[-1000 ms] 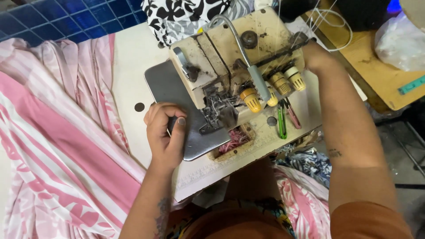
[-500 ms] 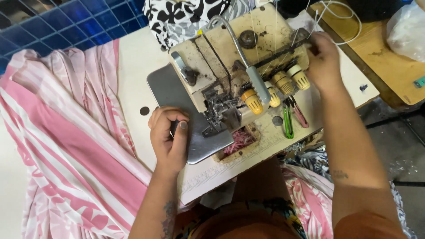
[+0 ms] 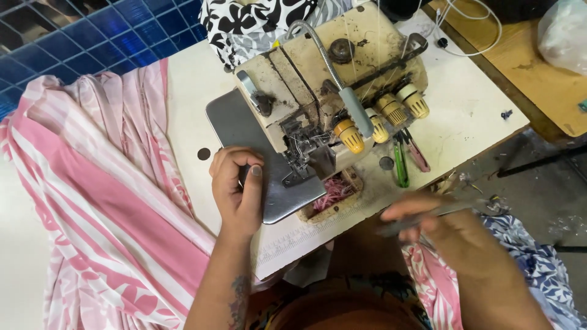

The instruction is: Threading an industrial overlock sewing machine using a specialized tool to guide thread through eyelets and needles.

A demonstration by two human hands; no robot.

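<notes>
Far up and to the right of your right hand, at the picture's top right corner, a clear plastic bag sits on the brown wooden bench; it is crumpled, whitish and translucent, and cut off by the frame's edge, so you cannot tell what it holds. It lies well apart from your left hand too, across the whole table. You have no labels, signs or screens in view around either hand.

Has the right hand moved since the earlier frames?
Yes. The right hand has left the far side of the sewing machine and come toward the person, past the table's near edge, blurred, holding a thin tool.
</notes>
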